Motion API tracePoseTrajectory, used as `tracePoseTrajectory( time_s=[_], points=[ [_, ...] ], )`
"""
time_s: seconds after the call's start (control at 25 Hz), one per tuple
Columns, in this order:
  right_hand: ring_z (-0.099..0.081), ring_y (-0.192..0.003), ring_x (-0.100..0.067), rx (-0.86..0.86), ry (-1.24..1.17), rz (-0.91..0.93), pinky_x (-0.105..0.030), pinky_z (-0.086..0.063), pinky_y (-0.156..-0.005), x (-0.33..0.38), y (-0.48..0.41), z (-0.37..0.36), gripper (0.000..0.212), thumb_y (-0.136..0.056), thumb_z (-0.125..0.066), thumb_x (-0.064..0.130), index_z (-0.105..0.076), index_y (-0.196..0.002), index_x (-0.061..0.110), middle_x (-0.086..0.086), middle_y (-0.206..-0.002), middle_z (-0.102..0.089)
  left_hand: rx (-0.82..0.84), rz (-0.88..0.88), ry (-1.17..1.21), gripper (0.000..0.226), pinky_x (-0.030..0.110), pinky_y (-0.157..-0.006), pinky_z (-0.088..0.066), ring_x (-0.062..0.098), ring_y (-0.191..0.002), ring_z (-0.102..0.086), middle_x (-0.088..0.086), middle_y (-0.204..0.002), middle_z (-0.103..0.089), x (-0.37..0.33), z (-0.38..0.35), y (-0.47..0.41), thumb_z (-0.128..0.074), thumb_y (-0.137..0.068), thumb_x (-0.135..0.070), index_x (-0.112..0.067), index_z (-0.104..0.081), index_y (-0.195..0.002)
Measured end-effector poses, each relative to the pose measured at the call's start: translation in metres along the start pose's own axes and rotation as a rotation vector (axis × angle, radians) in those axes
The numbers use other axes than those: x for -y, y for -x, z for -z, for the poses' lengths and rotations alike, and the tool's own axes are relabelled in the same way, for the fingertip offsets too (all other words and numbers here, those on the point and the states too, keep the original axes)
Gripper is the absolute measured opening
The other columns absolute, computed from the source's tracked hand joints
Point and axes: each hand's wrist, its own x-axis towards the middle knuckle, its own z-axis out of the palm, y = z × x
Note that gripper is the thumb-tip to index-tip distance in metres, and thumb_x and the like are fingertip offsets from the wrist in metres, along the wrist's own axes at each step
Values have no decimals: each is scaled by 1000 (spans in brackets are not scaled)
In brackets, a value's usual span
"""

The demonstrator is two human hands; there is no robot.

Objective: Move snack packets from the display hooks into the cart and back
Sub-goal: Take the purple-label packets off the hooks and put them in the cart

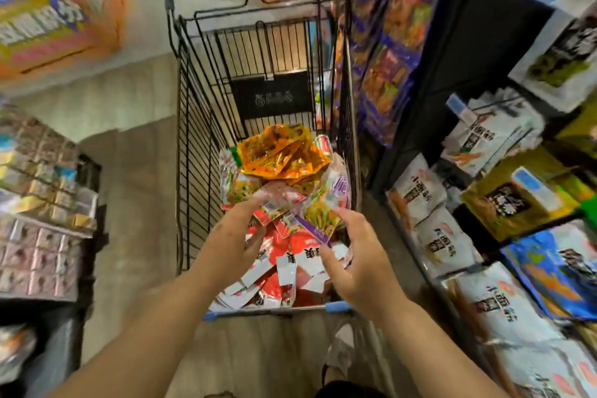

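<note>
Left hand and right hand grip packets between cart walls.

White display packets reading 小面筋, other print too blurred

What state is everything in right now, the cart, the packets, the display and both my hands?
Cart, partly filled with packets, beside the display.
Orange packets, lying loose atop the pile's far end.
Red and white packets, heaped at the near end.
Purple-trimmed packets, raised above the pile, held in both hands.
Left hand, grips the bunch's left side.
Right hand, pinches its right edge.
Display packets, hanging in rows on the right.
</note>
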Motion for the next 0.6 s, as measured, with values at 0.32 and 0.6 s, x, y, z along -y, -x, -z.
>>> tracePoseTrajectory(
  time_s=[0.32,0.6],
  points=[
    [-46,-136,-14,210,72,-190,-34,-45,-112,-49,7,-54,64,-97,-55,50,-36,-147,15,0,-147,-47,115,232,-1,56,41,-99,-52,26,-124,-60,2,-142,-58,56,-57,21,-61,-102,-24,-23,-41,-155],
    [-54,-127,-14,140,254,-269,-26,-47,-99,-60,10,-69,60,-92,-58,48,-33,-142,28,-1,-142,-53,291,253,2,55,36,-107,-45,21,-130,-55,1,-149,-53,112,-59,36,-58,-104,-25,-21,-40,-155]
  ],
)
